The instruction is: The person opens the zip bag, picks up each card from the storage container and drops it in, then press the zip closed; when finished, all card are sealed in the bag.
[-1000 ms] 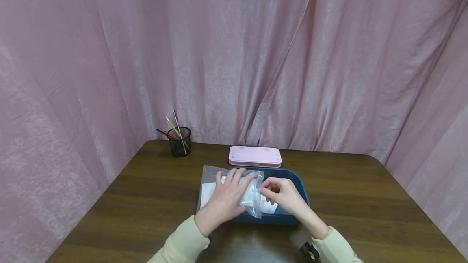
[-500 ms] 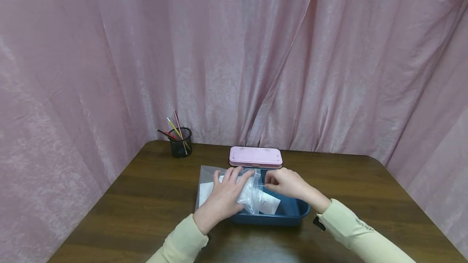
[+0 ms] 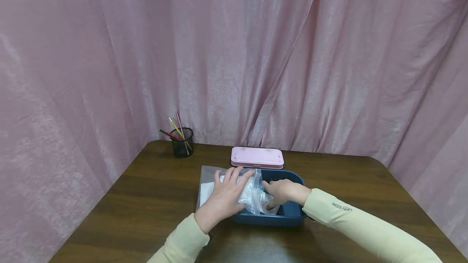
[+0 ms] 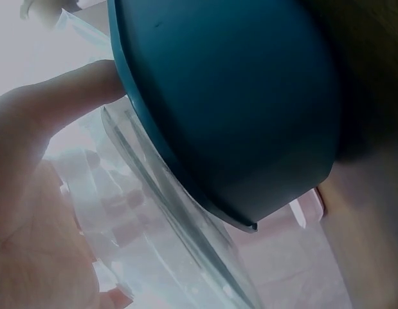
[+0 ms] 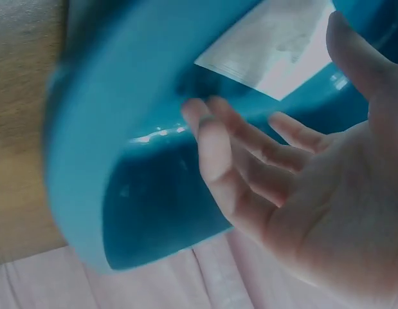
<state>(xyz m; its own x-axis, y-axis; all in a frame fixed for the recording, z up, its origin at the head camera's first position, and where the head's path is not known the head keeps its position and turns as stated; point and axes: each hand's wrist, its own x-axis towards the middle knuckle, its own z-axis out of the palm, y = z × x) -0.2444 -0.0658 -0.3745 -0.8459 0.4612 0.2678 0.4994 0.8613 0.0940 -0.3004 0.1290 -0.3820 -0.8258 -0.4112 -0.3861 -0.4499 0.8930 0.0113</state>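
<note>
The clear plastic bag [image 3: 239, 190] lies half over the left rim of the blue tub [image 3: 289, 216], white contents inside — I cannot tell what they are. My left hand [image 3: 224, 196] rests flat on top of it, fingers spread and relaxed. My right hand [image 3: 279, 192] reaches into the tub with loose, uncurled fingers, gripping nothing, at the bag's 3 o'clock. A white paper [image 5: 269, 45] lies in the tub. At 12 o'clock sits one pink case [image 3: 257, 157]; at 10 o'clock, one black mesh cup [image 3: 182, 143] of pencils on the wooden table [image 3: 146, 198]. My right sleeve [image 3: 341, 207] bears small writing, unreadable.
</note>
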